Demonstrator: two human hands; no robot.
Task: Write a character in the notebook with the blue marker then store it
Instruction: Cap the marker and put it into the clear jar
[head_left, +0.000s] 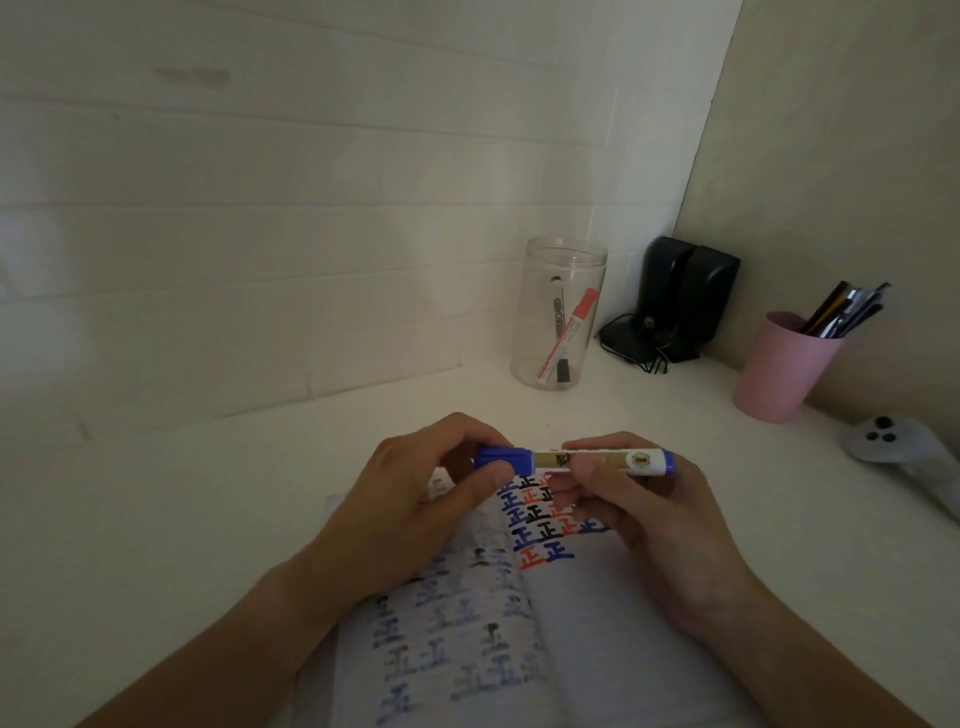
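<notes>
I hold the blue marker (597, 460) level above the open notebook (582, 623). My left hand (415, 499) pinches its blue cap (501, 458) at the left end. My right hand (639, 514) grips the white barrel. The cap sits on the marker. The notebook's right page carries rows of blue, black and red characters near its top; the left page shows faint bleed-through marks. A clear plastic jar (561, 317) at the back holds a red marker and a black marker.
A pink cup (779, 369) with pens stands at the right. Two black speakers (680, 296) with a cable sit in the corner. A white controller (893, 441) lies at the far right edge. White wall panels rise behind the desk.
</notes>
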